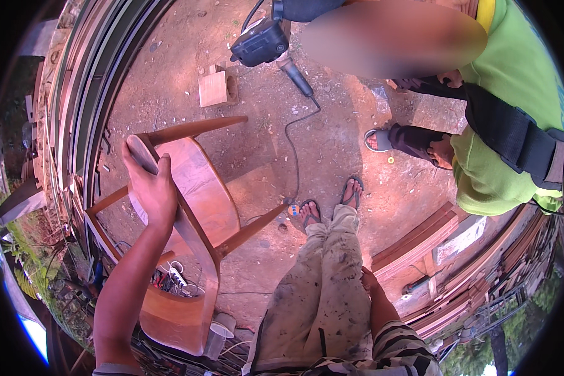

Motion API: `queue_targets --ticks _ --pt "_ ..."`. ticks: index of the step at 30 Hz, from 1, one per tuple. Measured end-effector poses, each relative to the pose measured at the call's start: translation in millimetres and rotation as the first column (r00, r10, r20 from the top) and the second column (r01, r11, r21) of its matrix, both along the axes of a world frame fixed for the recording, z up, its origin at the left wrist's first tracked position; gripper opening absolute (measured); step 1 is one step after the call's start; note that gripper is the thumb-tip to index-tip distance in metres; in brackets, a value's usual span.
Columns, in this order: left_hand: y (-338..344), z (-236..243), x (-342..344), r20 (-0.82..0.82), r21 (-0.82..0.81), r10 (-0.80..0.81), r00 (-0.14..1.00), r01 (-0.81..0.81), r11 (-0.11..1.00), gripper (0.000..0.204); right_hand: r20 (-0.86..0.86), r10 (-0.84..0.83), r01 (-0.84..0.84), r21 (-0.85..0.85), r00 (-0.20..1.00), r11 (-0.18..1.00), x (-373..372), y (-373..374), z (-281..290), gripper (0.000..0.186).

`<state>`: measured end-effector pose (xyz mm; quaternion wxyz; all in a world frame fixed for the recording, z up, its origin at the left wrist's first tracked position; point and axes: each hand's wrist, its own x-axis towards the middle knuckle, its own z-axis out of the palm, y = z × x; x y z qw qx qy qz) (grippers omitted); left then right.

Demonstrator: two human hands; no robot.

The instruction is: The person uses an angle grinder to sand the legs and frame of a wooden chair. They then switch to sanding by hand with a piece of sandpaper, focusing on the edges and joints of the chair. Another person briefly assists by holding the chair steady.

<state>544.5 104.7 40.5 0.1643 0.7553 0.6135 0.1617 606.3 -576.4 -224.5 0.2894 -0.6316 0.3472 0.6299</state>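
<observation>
A wooden chair (202,188) is tilted on my left, with legs sticking out toward the upper right and middle. My left hand (149,183) is closed on its dark wooden armrest, thumb along the top. My right hand (370,283) hangs beside my right thigh against my stained trousers (323,276), its fingers mostly hidden. A corded power tool (297,78) lies on the ground ahead, beyond the chair, next to a small wooden block (213,89).
A person in green (514,163) with a black strap bends at the right, sandaled foot (378,140) near me; a black device (260,44) is at the top. Wooden boards (413,238) lie at lower right, long strips (88,81) at left. A white power strip (177,276) sits behind the chair.
</observation>
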Motion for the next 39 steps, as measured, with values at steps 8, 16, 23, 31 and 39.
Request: queue_targets --ticks 8,16,23,31,39 --pt "0 2 -2 -0.002 -0.014 0.011 1.0 -0.011 1.0 0.087 0.201 0.144 -0.153 0.031 0.969 0.988 -26 -52 -45 0.026" --pt "-1 -1 -4 -0.004 -0.003 0.004 1.0 -0.004 1.0 0.087 0.498 -0.119 0.132 0.01 0.859 0.991 -17 -45 -38 0.028" --pt "4 -9 -11 -0.076 0.1 -0.012 0.997 0.019 0.995 0.087 0.406 0.301 -0.429 0.272 0.863 0.862 -18 -34 -12 0.045" --pt "5 -8 1 -0.069 0.031 0.011 0.998 -0.008 0.999 0.094 0.74 0.34 -0.776 0.629 0.58 -0.046 -15 327 98 0.055" --pt "4 -8 -10 -0.025 -0.008 0.035 0.999 -0.035 0.999 0.093 0.934 0.121 -0.637 0.319 0.335 -0.702 -38 463 91 0.067"
